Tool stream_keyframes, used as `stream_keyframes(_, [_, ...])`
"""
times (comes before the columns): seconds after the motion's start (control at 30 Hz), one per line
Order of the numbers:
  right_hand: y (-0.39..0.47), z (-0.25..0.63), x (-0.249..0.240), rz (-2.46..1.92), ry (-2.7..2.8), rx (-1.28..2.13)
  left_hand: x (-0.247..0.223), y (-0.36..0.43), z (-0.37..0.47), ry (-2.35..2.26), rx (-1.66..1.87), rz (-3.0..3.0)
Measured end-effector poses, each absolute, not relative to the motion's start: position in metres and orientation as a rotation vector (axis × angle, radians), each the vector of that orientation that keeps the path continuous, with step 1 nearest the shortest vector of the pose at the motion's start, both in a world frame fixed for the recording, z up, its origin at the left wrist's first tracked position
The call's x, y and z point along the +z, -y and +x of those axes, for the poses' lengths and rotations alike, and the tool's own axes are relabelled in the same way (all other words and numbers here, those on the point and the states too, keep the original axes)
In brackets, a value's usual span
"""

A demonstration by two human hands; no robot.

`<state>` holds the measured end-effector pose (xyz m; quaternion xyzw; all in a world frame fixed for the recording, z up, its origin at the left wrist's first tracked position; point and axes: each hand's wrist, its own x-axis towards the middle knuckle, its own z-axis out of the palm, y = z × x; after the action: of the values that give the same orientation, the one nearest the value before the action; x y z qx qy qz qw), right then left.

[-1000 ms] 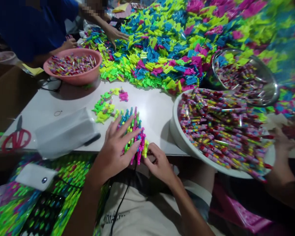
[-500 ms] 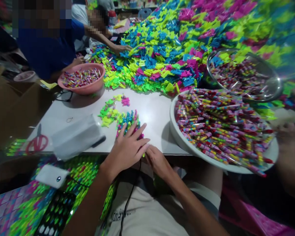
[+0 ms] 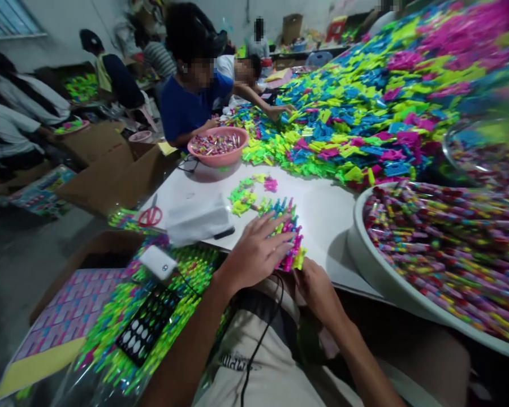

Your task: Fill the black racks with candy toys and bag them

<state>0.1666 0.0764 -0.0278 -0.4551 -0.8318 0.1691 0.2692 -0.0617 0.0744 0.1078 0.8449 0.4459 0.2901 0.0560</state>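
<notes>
On the near edge of the white table is a close-packed group of small plastic pieces [image 3: 289, 233] in pink, blue and green. My left hand [image 3: 258, 249] lies over its left side with fingers spread and flat. At the group's lower right corner, the curled fingers of my right hand [image 3: 314, 280] close at the lower end of a yellow plastic piece [image 3: 299, 259]; the fingertips are partly hidden. Just beyond the group lie loose yellow-green pieces [image 3: 242, 198] and a pink piece [image 3: 270, 185].
A white basin [image 3: 358, 226] of wrapped candy-like sticks stands at right, a pink bowl [image 3: 220, 157] at the back. A large heap of plastic pieces [image 3: 343, 135] covers the far table. Red-handled scissors [image 3: 150, 216] and a plastic bag [image 3: 199, 220] lie left. A co-worker in blue [image 3: 180, 107] reaches into the heap.
The view has swung left, so the table things appear farther right. My left hand has slid back a little, showing more of the group. The right hand stays at its corner.
</notes>
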Motion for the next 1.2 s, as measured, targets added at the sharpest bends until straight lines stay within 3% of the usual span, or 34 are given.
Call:
stream_keyframes(0.1, [-0.069, 0.17, -0.03, -1.259, 2.114, 0.551, 0.081, -0.074, -0.139, -1.646, 1.114, 2.289])
stream_keyframes(0.3, [-0.063, 0.178, -0.036, -1.299, 1.949, 0.702, 0.029, -0.128, -0.293, -1.851, 0.902, 2.054])
stream_keyframes(0.6, [-0.069, 0.181, -0.039, -1.362, 1.927, 0.714, 0.021, -0.169, -0.333, -1.696, 0.906, 1.845])
stream_keyframes(1.0, [-0.072, 0.182, -0.038, -1.334, 1.886, 0.79, 0.134, -0.272, -0.376, -1.748, 0.753, 1.933])
stream_keyframes(1.2, [-0.073, 0.175, -0.025, -1.345, 1.809, 0.861, 0.205, -0.276, -0.373, -1.867, 0.733, 2.063])
